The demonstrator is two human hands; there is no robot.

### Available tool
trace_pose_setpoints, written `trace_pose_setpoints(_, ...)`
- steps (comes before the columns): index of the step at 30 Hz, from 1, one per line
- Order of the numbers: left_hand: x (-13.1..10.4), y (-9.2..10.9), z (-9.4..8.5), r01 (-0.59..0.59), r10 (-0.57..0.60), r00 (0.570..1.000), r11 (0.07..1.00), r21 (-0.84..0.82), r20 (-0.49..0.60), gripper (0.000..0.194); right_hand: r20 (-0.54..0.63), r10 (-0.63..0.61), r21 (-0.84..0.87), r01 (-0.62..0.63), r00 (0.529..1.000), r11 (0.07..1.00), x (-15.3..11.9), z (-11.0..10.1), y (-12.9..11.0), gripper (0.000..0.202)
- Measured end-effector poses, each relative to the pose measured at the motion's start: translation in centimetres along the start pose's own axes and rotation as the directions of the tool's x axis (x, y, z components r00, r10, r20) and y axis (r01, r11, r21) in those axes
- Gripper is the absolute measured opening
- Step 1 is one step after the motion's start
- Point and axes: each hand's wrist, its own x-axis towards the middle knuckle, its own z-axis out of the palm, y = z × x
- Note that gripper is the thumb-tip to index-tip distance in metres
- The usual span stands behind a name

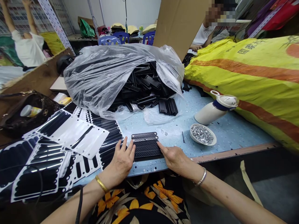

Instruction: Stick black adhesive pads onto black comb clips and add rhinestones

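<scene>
A row of black textured plastic pieces [146, 148] lies side by side on the blue table in front of me. Small silver rings sit at the ends of the upper pieces. My left hand [122, 158] is at the left end of the row, its fingers spread and the fingertips beside the pieces. My right hand [175, 158] is at the right end, with the index finger stretched out to the pieces' edge and the other fingers partly hidden. To the right, a white bowl [215, 142] holds many small silver metal rings [202, 133].
A clear plastic bag [93, 77] spills black toothed parts [149, 84] behind the row. Sheets with black strips [49, 155] cover the left side. A white bottle [206, 113] and a yellow sack [252, 74] stand right. Another person [203, 34] sits beyond.
</scene>
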Motion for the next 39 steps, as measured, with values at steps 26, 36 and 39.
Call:
trace_pose_setpoints(26, 1.0, -3.0, -1.8, -0.098, 0.097, 0.985, 0.995, 0.002, 0.143, 0.047, 0.032, -0.022, -0.036, 0.023, 0.999, 0.999, 0.3, 0.3, 0.4, 0.059)
trace_pose_setpoints(36, 1.8, -4.1, -3.5, -0.307, 0.307, 0.939, 0.951, -0.025, 0.152, 0.045, 0.070, -0.020, -0.018, 0.021, 0.997, 1.000, 0.6, -0.1, 0.5, 0.058)
trace_pose_setpoints(39, 1.9, -3.6, -3.6, -0.245, 0.252, 0.948, 0.968, -0.060, 0.197, 0.049, 0.075, -0.007, -0.011, 0.008, 0.997, 1.000, 0.6, -0.1, 0.6, 0.057)
